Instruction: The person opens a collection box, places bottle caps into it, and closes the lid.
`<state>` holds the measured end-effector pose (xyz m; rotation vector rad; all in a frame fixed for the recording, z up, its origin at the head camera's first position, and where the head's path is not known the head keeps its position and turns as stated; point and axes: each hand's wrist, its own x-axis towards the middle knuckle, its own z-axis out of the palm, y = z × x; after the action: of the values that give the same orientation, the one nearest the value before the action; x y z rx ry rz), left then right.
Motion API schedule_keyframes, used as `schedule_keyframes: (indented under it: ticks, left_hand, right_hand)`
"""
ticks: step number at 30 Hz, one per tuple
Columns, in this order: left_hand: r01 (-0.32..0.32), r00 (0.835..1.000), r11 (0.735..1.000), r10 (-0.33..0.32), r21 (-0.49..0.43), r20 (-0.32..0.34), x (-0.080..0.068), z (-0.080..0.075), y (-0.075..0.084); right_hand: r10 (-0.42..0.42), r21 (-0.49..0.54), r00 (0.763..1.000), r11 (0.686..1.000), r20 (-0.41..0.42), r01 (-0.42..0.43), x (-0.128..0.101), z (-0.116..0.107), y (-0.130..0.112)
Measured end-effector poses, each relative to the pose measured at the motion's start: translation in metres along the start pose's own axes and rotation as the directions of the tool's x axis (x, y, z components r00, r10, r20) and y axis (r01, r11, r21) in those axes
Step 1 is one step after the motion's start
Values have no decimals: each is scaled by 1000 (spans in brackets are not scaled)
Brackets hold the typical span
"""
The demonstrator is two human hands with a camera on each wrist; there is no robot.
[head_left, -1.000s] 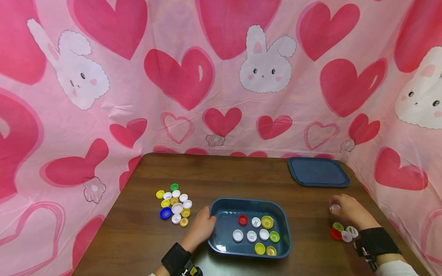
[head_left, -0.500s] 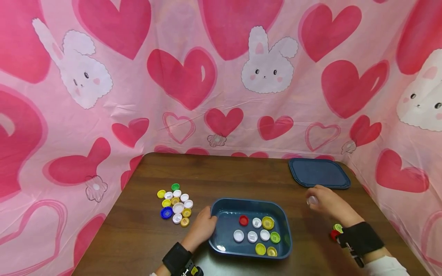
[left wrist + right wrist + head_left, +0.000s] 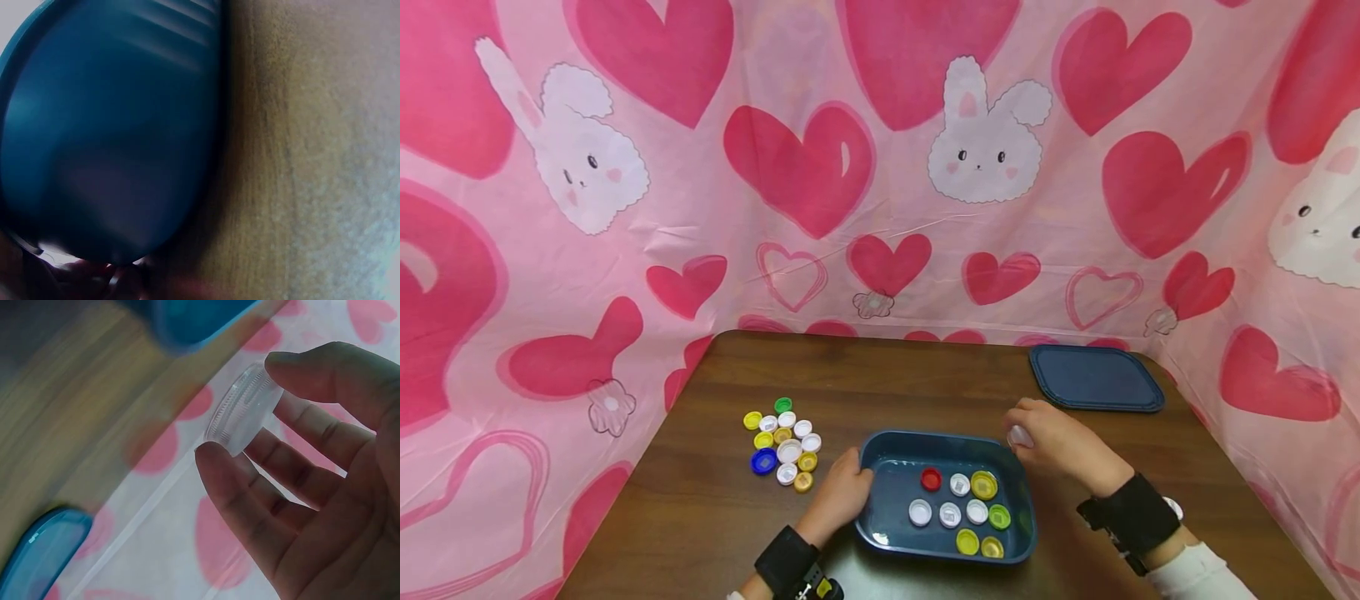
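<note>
On the left part of the brown wooden counter (image 3: 880,375) sits a little bunch of bottle caps (image 3: 782,443). They are small, round and plastic: white, yellow, one green, and one blue at the near left of the bunch.

Just to the right, the left hand (image 3: 838,492) rests against the left edge of the blue tray (image 3: 880,533), with its fingers curled on the rim. The left wrist view shows only the tray's smooth blue side, blurry, next to the wood.

The tray is a plastic box with round corners and low walls. It sits near the front edge of the counter, in the middle. Its long side runs left to right. Inside lie more caps: a red cap (image 3: 931,478), white ones, yellow ones and a green cap (image 3: 998,517).

Over the tray's far right corner is the right hand (image 3: 1056,442). It pinches a clear cap (image 3: 244,409) between the thumb and the first finger. The other fingers are loosely bent behind it. The cap is a flat round disc, see-through and a bit milky, with tiny ridges all round its edge. In the right wrist view it is held on its edge, tilted, with its flat faces pointing sideways.

At the far right corner of the counter lies a flat blue lid (image 3: 1093,377), smooth, with round corners.
</note>
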<state>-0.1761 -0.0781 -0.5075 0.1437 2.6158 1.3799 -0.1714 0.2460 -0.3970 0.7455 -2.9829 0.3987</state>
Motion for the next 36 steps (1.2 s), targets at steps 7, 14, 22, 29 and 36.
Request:
schedule_keyframes:
  ticks: [7, 14, 22, 29, 36]
  left_hand:
    - [10, 1000, 1000, -10, 1, -2, 1, 1, 2]
    - [25, 1000, 1000, -25, -7, -3, 1, -1, 5]
    - [-3, 1000, 1000, 3, -8, -2, 1, -1, 3]
    - [18, 1000, 1000, -17, -16, 20, 3, 0, 3]
    - [23, 999, 1000, -23, -13, 22, 2, -2, 5]
  right_hand:
    - [-82, -71, 992, 994, 91, 88, 21, 4, -35]
    - [-162, -40, 974, 985, 160, 170, 39, 16, -66]
    - [-236, -3, 948, 970, 214, 242, 58, 35, -89]
    - [-271, -23, 931, 958, 242, 285, 69, 50, -97]
    - [-247, -25, 919, 963, 309, 267, 76, 60, -98]
